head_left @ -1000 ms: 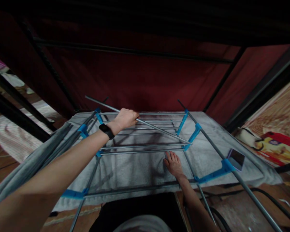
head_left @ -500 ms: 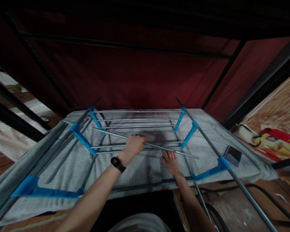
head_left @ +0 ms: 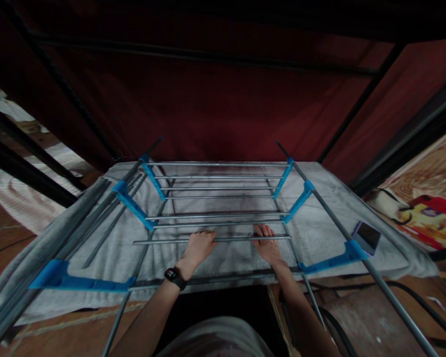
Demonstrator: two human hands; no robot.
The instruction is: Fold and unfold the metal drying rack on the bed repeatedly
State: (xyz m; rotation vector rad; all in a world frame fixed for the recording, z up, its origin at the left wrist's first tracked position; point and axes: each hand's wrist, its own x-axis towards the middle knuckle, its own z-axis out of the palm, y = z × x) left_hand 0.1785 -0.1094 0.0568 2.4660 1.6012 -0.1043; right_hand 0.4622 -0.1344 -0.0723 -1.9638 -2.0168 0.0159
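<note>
Person's L hand (head_left: 200, 244) is curled round a loose metal rod (head_left: 234, 239), left of its middle; R hand (head_left: 268, 243) is at the rod's right part, fingers reaching past it, but can't tell if it's gripping. Rod runs approx. level, on the person's side of the rack's (head_left: 220, 188) crossbars, L end sticking out past one leg, R end by the other. Rack has blue brackets (head_left: 298, 203) & sits on grey cloth (head_left: 314, 233). More rods (head_left: 106, 235) lie at L; phone (head_left: 367, 238) is at R, near a bracket. Watch (head_left: 175, 278) on L wrist.
</note>
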